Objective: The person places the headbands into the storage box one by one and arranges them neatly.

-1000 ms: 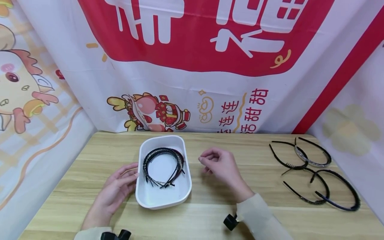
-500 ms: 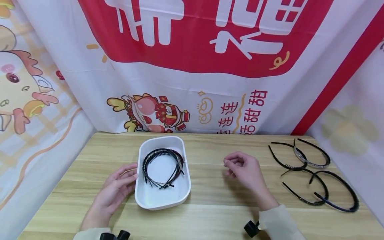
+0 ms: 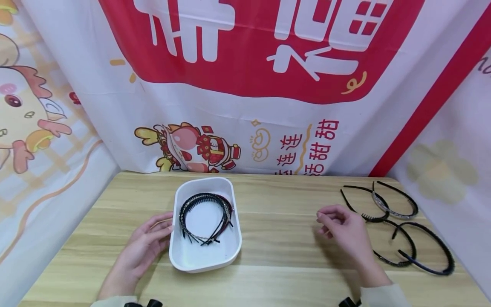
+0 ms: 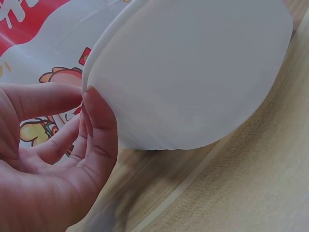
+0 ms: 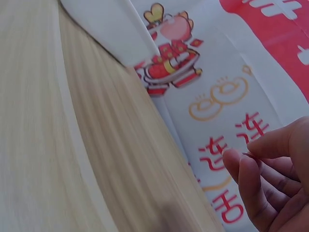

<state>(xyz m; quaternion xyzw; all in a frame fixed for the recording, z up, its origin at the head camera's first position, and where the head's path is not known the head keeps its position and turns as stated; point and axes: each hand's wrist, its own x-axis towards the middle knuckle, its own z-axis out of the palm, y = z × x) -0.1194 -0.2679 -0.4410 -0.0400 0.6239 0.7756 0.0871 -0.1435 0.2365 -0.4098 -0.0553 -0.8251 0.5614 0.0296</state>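
Bundled headbands (image 3: 182,215) lie nested in a white container (image 3: 197,256), forming a near-ring of thin black arches; fine comb teeth line the inner edge, some bands show a pale beaded or braided finish, and a dark red one shows at the right side. Bundle tips cross at the near end, facing the person. Container: smooth, plastic-looking, rounded corners, outer wall sloping in toward the base; long axis runs near to far, roughly straight away from the person. Left hand (image 3: 145,241) at its left side, fingers loosely bent, thumb and fingertips touching the wall by the rim. Right hand (image 3: 343,228) above the table (image 3: 276,275), well apart from the container, near the loose bands; fingers curved, thumb and forefinger tips close together, gap narrow, no object visible between them. Four loose arches overlap in pairs at the right: a silver-patterned headband (image 3: 403,216) and a toothed black headband (image 3: 377,220), both opening far-left; nearer, a slim dark headband (image 3: 414,250), partly hidden by the right hand, and a thicker ridged headband (image 3: 449,257) with a bluish arm, opening left. Table: pale wood grain, streaks running left to right. Backing: white printed cloth (image 3: 264,108), lightly creased.
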